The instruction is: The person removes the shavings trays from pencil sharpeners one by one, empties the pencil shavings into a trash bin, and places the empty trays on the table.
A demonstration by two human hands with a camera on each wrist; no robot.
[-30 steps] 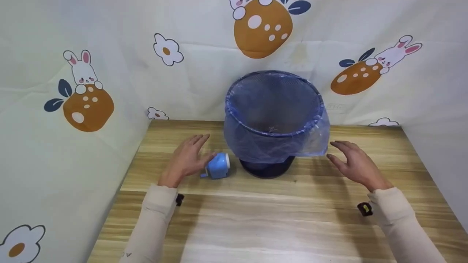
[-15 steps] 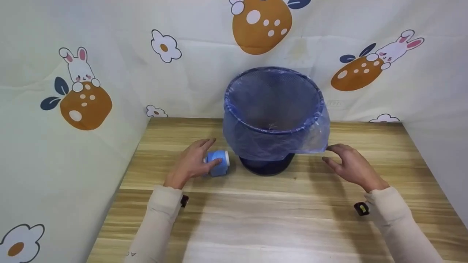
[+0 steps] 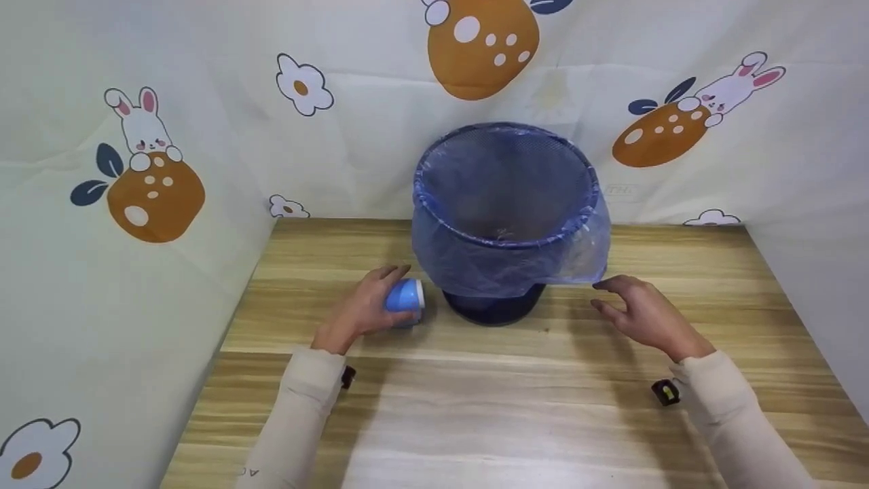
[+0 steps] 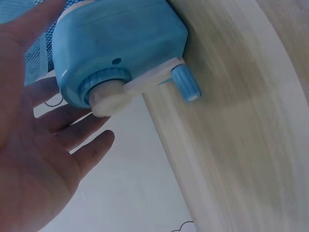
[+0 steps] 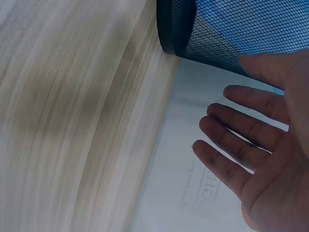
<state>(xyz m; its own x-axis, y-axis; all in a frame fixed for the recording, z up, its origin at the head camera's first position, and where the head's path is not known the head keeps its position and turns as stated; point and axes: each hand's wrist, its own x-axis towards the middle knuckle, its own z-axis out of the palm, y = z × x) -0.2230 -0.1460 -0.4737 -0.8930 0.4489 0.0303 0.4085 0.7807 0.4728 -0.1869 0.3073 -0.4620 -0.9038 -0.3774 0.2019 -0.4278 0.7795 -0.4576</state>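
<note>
A blue hand-crank pencil sharpener (image 3: 406, 296) stands on the wooden table, left of the trash bin. My left hand (image 3: 363, 305) reaches around it, thumb on the near side and fingers on the far side. In the left wrist view, the sharpener's crank (image 4: 154, 77) faces my palm and the fingers look loose; firm contact cannot be made out. My right hand (image 3: 648, 314) hovers to the right of the bin, fingers loosely extended and holding nothing. Its fingertips are close to the hanging edge of the blue plastic bag (image 3: 475, 268); whether they touch is unclear.
The dark mesh trash bin (image 3: 495, 309), lined with the bag folded over its rim, stands upright near the back of the table (image 3: 489, 407). A pale printed cloth wall (image 3: 366, 136) closes off the back and sides.
My left hand has moved right and closer around the pencil sharpener, which stays in place. My right hand has shifted slightly left and down along the bag's edge.
</note>
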